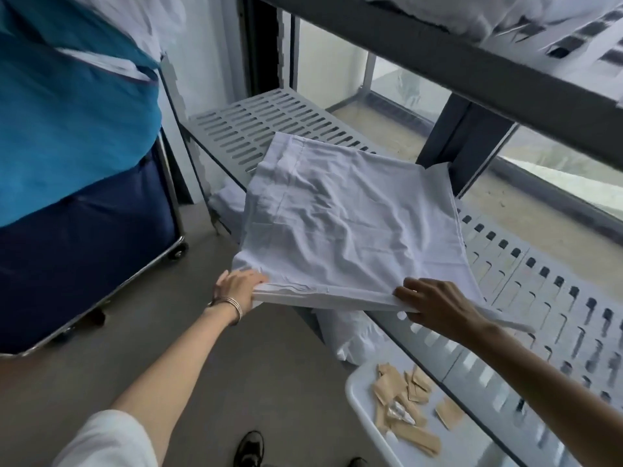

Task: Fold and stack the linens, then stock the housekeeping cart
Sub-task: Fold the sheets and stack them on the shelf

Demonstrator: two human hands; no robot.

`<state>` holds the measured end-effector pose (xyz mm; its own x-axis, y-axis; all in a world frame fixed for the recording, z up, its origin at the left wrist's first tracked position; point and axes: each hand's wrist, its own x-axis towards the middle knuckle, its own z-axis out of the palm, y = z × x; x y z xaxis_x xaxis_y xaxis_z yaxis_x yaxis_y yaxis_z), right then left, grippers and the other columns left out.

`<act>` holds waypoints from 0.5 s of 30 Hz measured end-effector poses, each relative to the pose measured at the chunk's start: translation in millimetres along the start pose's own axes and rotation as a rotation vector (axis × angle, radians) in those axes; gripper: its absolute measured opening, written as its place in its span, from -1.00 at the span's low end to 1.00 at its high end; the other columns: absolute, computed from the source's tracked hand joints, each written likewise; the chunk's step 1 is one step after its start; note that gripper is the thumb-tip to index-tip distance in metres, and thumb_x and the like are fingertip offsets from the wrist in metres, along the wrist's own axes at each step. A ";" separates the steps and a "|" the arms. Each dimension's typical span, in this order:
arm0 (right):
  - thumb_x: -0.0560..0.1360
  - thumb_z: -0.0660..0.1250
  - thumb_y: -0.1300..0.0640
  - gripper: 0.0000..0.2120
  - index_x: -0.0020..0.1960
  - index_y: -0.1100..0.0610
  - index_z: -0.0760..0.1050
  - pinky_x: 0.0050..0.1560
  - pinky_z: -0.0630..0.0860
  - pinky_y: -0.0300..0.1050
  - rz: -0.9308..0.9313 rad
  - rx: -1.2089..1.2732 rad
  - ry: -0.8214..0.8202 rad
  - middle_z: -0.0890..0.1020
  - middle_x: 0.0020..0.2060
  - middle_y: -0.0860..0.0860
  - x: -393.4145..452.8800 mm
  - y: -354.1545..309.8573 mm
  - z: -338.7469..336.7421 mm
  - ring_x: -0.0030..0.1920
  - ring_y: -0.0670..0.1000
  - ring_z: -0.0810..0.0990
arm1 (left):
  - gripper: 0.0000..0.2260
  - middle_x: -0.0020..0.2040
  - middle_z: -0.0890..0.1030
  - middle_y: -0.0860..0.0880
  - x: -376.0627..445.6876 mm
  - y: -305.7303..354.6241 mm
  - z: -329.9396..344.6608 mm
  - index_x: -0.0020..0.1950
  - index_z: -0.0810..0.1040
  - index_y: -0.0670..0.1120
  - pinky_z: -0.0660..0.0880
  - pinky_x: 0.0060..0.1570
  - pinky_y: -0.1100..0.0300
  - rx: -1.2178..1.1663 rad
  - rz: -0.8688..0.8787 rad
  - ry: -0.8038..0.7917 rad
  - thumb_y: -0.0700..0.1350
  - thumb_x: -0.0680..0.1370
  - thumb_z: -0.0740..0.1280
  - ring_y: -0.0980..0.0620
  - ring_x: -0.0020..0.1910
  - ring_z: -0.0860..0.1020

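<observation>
On slotted grey plastic shelf (236,126), crumpled white folded linen (344,224); left hand (237,291) and right hand (435,306) pinch its near edge.

Plain white folded cotton linen (347,227); pale grey plastic shelf (526,298) patterned with rows of slots; teal fabric bag (67,129) above navy blue fabric cart liner (77,264); tan paper sachets (404,399) on white plastic tray (357,392); grey floor (236,348)
</observation>
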<state>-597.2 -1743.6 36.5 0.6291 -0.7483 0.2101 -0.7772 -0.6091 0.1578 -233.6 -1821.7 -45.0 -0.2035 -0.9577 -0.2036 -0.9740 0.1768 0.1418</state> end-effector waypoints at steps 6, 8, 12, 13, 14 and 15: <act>0.09 0.64 0.12 -0.39 -0.04 0.05 0.33 -0.60 0.42 -0.16 0.290 -0.112 -0.012 0.54 -0.21 0.06 9.4 -44.1 -10.5 -0.43 0.05 0.50 | -0.76 0.02 0.64 -0.04 -1.5 -37.1 -12.9 -0.26 0.57 0.28 0.46 0.10 0.01 -0.529 -0.178 0.000 -0.08 0.44 0.26 -0.19 0.00 0.55; 0.13 0.62 0.17 -0.47 -0.06 0.07 0.36 -0.61 0.45 -0.14 0.375 -0.147 -0.010 0.54 -0.22 0.07 11.1 -55.4 -11.5 -0.40 0.06 0.50 | -0.73 0.08 0.60 -0.01 2.0 -48.2 -14.0 -0.08 0.59 0.19 0.34 0.25 -0.13 -0.358 -0.048 0.054 -0.19 0.45 0.26 -0.16 0.07 0.54; 0.19 0.55 0.29 -0.63 -0.11 0.13 0.45 -0.59 0.47 -0.10 0.495 -0.204 -0.027 0.53 -0.22 0.09 4.8 -75.2 -9.8 -0.34 0.09 0.48 | -0.82 -0.22 0.55 -0.06 3.0 -77.4 -16.4 -0.12 0.47 -0.01 0.53 -0.04 -0.11 0.120 0.412 0.496 -0.26 0.43 0.16 -0.08 -0.35 0.58; 0.20 0.54 0.29 -0.64 -0.11 0.14 0.46 -0.58 0.47 -0.09 0.509 -0.207 -0.038 0.53 -0.22 0.10 3.5 -80.2 -9.0 -0.33 0.09 0.48 | -0.82 -0.28 0.53 -0.07 4.4 -88.4 -17.5 -0.20 0.49 -0.03 0.55 -0.14 -0.04 0.161 0.470 0.545 -0.25 0.41 0.14 -0.07 -0.42 0.55; 0.19 0.55 0.27 -0.66 -0.12 0.16 0.48 -0.58 0.47 -0.09 0.512 -0.205 -0.046 0.53 -0.23 0.10 2.7 -85.1 -9.0 -0.33 0.09 0.48 | -0.82 -0.34 0.52 -0.07 4.0 -98.9 -22.7 -0.27 0.51 -0.05 0.55 -0.23 0.03 0.154 0.483 0.533 -0.25 0.38 0.15 -0.06 -0.45 0.54; 0.18 0.57 0.24 -0.67 -0.14 0.17 0.50 -0.58 0.48 -0.09 0.511 -0.192 -0.057 0.54 -0.24 0.10 1.8 -90.2 -10.2 -0.33 0.09 0.49 | -0.84 -0.40 0.51 -0.06 4.1 -109.8 -29.3 -0.35 0.52 -0.06 0.50 -0.38 0.15 0.130 0.486 0.534 -0.24 0.34 0.18 -0.05 -0.49 0.53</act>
<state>-526.1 -1687.3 32.5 0.1664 -0.9526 0.2547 -0.9684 -0.1093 0.2241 -124.5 -1851.8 -33.0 -0.5716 -0.7384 0.3580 -0.7968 0.6036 -0.0271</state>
